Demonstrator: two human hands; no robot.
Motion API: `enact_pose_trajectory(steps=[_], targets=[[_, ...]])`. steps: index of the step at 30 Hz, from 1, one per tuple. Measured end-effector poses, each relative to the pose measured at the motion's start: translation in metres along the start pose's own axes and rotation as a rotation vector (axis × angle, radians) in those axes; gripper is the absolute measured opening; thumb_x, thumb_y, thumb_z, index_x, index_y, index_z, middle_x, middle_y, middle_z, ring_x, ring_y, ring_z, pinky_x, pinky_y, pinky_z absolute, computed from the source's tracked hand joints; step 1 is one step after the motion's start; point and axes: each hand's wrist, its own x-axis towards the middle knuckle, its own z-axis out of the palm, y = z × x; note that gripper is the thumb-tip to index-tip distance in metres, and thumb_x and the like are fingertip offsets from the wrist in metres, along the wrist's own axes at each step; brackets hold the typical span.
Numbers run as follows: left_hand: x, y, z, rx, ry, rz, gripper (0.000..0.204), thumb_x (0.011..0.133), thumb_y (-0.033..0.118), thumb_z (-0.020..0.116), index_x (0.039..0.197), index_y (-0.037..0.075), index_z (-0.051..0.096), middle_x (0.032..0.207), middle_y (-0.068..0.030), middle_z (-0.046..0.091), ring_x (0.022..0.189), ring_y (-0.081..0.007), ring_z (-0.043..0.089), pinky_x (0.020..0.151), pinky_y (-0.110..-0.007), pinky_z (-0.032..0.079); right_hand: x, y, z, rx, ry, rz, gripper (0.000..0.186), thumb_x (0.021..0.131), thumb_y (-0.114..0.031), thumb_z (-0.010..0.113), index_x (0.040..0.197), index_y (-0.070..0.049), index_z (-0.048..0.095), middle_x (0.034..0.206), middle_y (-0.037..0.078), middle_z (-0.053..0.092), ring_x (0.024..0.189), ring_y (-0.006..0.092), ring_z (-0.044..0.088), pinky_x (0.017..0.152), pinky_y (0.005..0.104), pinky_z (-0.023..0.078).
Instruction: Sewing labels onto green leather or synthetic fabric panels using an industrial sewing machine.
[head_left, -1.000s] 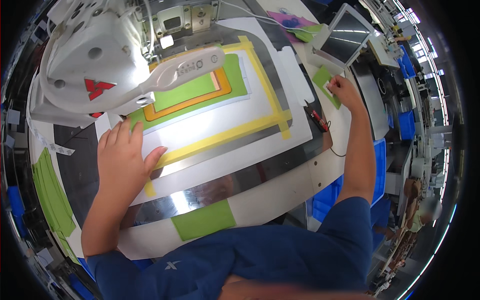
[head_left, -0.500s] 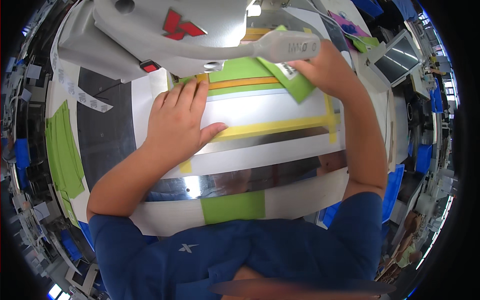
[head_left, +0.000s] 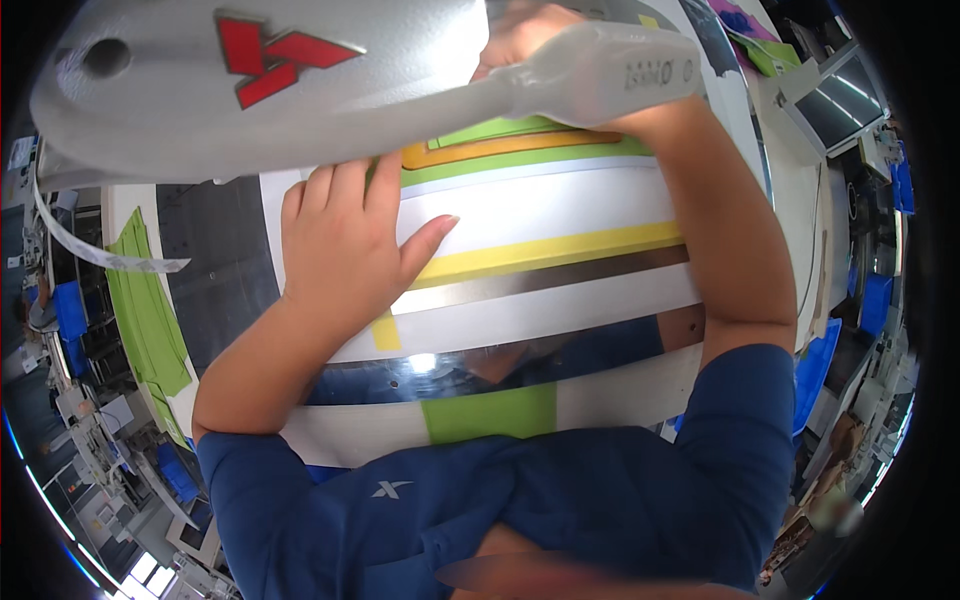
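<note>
My left hand (head_left: 345,235) lies flat with its fingers stretched out and the thumb spread, on a white sheet (head_left: 560,200) edged with yellow tape (head_left: 550,250). Its fingertips reach the left end of an orange-bordered frame (head_left: 530,145) with green material (head_left: 490,131) inside. Farther up, my right hand (head_left: 535,35) is beside the head of a light grey machine (head_left: 330,100). A pale lamp head (head_left: 610,75) covers much of that hand and its fingers are blurred, so whether it holds anything is hidden.
Green cut pieces (head_left: 150,310) lie at the left beside a dark panel (head_left: 220,260). A screen (head_left: 840,100) stands at the right, with pink and green material (head_left: 765,45) behind it. A shiny metal strip (head_left: 530,360) runs along the near side. A blue bin (head_left: 818,370) is at the right.
My right hand has moved away and to the left, behind the lamp. The green piece with a white label that it held no longer shows. My left hand stays flat; the view has shifted.
</note>
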Motion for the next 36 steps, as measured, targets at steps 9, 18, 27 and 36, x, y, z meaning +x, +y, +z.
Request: enact_pose_trajectory(steps=[9,18,27,36], targets=[[0.008,0.000,0.009,-0.170,-0.013,0.126,0.075,0.085,0.043,0.083,0.146,0.004,0.065,0.101,-0.0112,0.059,0.092,-0.0290,0.056,0.086,-0.043,0.044,0.020,0.006,0.046,-0.041,0.134,0.017,0.022,0.092,-0.015,0.070,0.111,-0.005,0.075,0.103,0.016,0.074,0.095,0.0313,0.071,0.084,0.0435,0.055],[0.011,-0.003,0.008,-0.167,-0.093,0.044,0.073,0.092,0.043,0.075,0.151,0.004,0.060,0.100,-0.0136,0.056,0.095,-0.0336,0.056,0.090,-0.044,0.044,0.018,-0.001,0.049,0.127,0.165,0.164,0.010,0.091,-0.006,0.070,0.093,0.002,0.074,0.088,0.016,0.075,0.083,0.0320,0.073,0.072,0.0435,0.059],[0.016,0.001,0.007,-0.142,-0.099,0.062,0.069,0.090,0.036,0.077,0.149,0.002,0.060,0.104,-0.0168,0.059,0.100,-0.0362,0.057,0.095,-0.046,0.045,0.005,-0.010,0.058,0.092,0.218,0.140,0.014,0.088,-0.012,0.072,0.100,-0.009,0.079,0.102,0.010,0.074,0.100,0.0302,0.071,0.088,0.0428,0.056],[0.015,-0.001,0.010,-0.180,-0.088,0.078,0.071,0.087,0.031,0.080,0.147,0.000,0.060,0.105,-0.0175,0.059,0.099,-0.0369,0.057,0.094,-0.046,0.046,0.007,-0.019,0.057,0.019,0.257,0.079,0.025,0.086,-0.017,0.074,0.107,-0.022,0.085,0.117,0.003,0.074,0.119,0.0281,0.069,0.107,0.0420,0.054]])
